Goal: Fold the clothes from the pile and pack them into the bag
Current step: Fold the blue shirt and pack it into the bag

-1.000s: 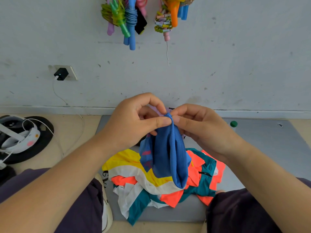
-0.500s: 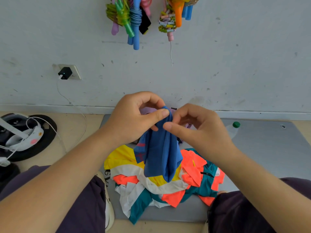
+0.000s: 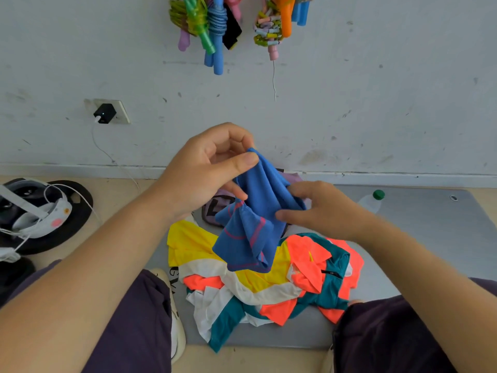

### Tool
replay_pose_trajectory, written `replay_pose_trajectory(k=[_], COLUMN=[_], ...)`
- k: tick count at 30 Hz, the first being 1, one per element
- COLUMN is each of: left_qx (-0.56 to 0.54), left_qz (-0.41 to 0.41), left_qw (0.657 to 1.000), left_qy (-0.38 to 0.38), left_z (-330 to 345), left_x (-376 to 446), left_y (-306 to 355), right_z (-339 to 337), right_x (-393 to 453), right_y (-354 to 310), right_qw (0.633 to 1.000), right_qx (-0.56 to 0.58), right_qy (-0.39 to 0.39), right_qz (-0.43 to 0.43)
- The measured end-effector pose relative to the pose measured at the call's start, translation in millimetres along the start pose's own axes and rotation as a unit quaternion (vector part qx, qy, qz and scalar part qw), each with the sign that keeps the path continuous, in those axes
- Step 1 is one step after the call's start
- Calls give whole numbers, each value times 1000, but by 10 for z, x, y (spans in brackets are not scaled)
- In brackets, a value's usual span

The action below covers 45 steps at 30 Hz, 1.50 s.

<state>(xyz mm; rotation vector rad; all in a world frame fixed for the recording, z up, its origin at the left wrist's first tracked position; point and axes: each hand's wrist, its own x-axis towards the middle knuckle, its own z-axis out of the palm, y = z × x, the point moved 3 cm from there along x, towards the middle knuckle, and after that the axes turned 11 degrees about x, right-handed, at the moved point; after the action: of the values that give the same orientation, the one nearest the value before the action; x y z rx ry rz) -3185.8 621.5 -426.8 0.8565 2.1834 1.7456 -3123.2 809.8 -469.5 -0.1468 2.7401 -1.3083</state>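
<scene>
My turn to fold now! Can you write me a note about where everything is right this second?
Left hand: pinches the top edge of the blue garment, held up over the pile.
Right hand: grips its right side.
Pile: yellow, white, orange and teal clothes, unfolded, on the grey mat.
Purple bag: behind the pile, mostly hidden.
Done: nothing visibly folded.
Left: fold the blue garment, pack it, then the pile.

Bright, even daylight fills the scene, with only soft, faint shadows and no glare. The wide lens bends the skirting line and stretches the forearms at the lower edges. The right hand (image 3: 320, 211) is slightly motion-blurred
</scene>
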Motion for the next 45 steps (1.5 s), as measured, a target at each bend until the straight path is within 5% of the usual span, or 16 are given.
replay_pose_trajectory(k=[10, 16, 29, 36, 45], left_qx=[83, 245, 97, 57, 15], left_qz=[-31, -55, -110, -168, -206], left_qw=[990, 963, 985, 982, 976], left_qy=[107, 95, 95, 69, 64], left_z=[-329, -373, -228, -172, -142], left_x=[67, 36, 71, 73, -101], left_y=[-301, -483, -538, -534, -466], right_z=[-478, -637, -718, -611, -509], right_x=[119, 71, -78, -102, -148], right_y=[380, 361, 328, 331, 326], right_qw=[992, 987, 989, 901, 909], right_qx=[-41, -7, 49, 426, 399], right_qy=[105, 161, 138, 74, 92], right_qz=[58, 8, 33, 22, 77])
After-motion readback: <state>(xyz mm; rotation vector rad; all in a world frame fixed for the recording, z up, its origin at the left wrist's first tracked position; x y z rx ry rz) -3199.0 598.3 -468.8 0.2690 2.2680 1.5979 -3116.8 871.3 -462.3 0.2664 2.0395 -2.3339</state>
